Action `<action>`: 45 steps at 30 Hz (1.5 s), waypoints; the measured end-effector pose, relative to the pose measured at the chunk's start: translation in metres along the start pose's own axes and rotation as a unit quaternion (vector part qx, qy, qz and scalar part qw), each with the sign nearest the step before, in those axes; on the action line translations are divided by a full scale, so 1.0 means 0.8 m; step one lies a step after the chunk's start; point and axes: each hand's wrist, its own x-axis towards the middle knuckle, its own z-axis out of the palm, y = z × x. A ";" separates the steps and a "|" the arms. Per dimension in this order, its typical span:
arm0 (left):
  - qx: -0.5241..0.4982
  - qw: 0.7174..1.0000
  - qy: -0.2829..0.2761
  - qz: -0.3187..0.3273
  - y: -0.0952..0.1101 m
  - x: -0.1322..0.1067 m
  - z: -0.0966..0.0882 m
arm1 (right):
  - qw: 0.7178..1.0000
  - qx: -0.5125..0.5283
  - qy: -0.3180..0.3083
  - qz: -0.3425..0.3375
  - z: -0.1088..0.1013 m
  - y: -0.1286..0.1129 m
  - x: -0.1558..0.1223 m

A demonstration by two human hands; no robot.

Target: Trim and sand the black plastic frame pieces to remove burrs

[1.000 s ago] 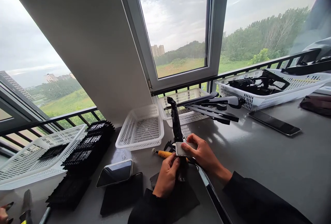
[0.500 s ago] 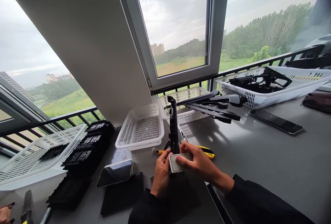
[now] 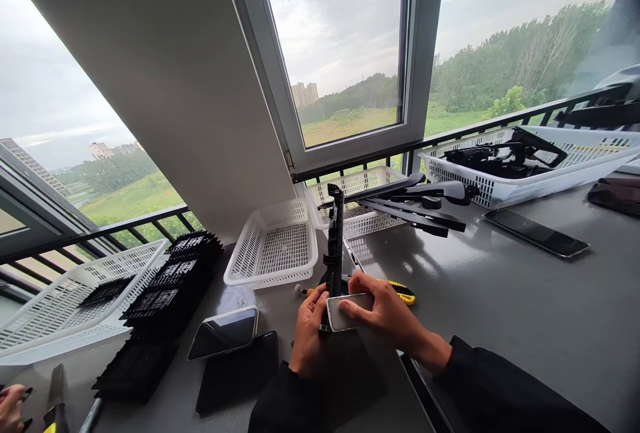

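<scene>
My left hand (image 3: 306,333) is closed round the lower end of a long, narrow black plastic part (image 3: 335,240), which stands nearly upright with its ridged edge showing. In my right hand (image 3: 393,316) is a small whitish rectangular block (image 3: 336,317), gripped with the thumb on its face. The block lies against or just in front of the black part's lower end; whether they touch is hard to tell. Behind my hands, a yellow utility knife (image 3: 403,292) and a tool with an orange handle (image 3: 309,292) rest on the grey table (image 3: 545,326), partly hidden.
White baskets (image 3: 313,253) line the window side; long black parts (image 3: 415,210) jut from one. Stacked black grid pieces (image 3: 160,306) stand left. A phone (image 3: 225,334) overlaps a black slab (image 3: 240,373); another phone (image 3: 537,233) lies right. A co-worker's hand (image 3: 11,405) shows lower left.
The black part leans slightly more to the right at its top, and my left fingers have shifted a little on it. The co-worker's hand has come further into view.
</scene>
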 end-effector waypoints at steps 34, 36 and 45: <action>0.131 0.985 -0.096 0.053 -0.019 0.000 0.008 | 0.994 0.016 0.089 0.056 -0.012 0.011 0.010; 0.135 0.985 -0.090 0.058 -0.018 -0.001 0.010 | 0.995 0.018 0.083 0.053 -0.012 0.011 0.010; 0.052 0.997 -0.058 0.015 -0.012 -0.002 0.008 | 0.994 0.075 0.048 0.058 -0.008 0.010 0.007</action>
